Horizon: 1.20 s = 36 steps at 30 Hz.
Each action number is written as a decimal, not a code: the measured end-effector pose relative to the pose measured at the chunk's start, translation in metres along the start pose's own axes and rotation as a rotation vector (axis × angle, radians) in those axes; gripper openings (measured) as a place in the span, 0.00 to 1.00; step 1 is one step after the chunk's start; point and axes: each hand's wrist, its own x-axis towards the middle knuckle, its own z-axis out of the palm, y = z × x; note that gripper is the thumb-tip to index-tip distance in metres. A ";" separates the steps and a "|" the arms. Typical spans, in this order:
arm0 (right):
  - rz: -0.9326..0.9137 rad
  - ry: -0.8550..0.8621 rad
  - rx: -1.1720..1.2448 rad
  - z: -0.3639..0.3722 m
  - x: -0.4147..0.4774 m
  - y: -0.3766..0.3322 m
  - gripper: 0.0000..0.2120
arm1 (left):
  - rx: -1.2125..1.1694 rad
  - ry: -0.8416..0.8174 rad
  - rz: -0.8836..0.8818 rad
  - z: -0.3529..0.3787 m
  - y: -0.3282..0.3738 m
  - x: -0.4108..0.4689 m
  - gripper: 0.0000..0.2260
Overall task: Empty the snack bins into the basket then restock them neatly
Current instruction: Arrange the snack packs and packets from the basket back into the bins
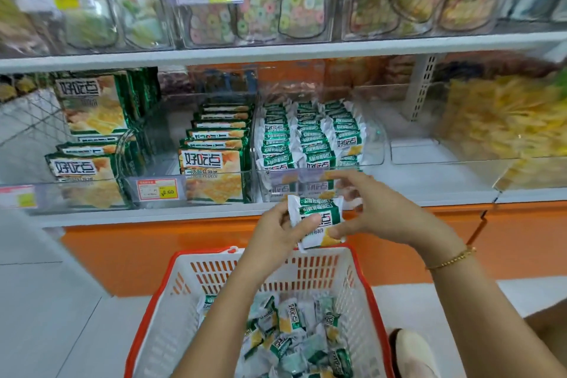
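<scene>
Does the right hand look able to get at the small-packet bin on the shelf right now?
Probably yes. The right hand sits just in front of the open-topped clear bin with nothing between, though it and the left hand hold a packet stack.

Gold beaded bracelet [451, 259], right wrist; cream shoe [412, 350].

Basket [359, 316] on floor, before lower shelf [429, 181]; loose packets [291, 334] in it. On shelf: bin [371, 150] with small packets [310, 135] in rows, larger packs [214, 156] just left. Single packet [316, 221] between left hand [276, 230] and right hand [377, 209], over basket's far rim, before bin.
</scene>
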 end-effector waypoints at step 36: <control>0.206 -0.247 -1.061 -0.090 0.156 -0.021 0.36 | 1.125 -0.022 0.324 0.017 0.032 0.147 0.30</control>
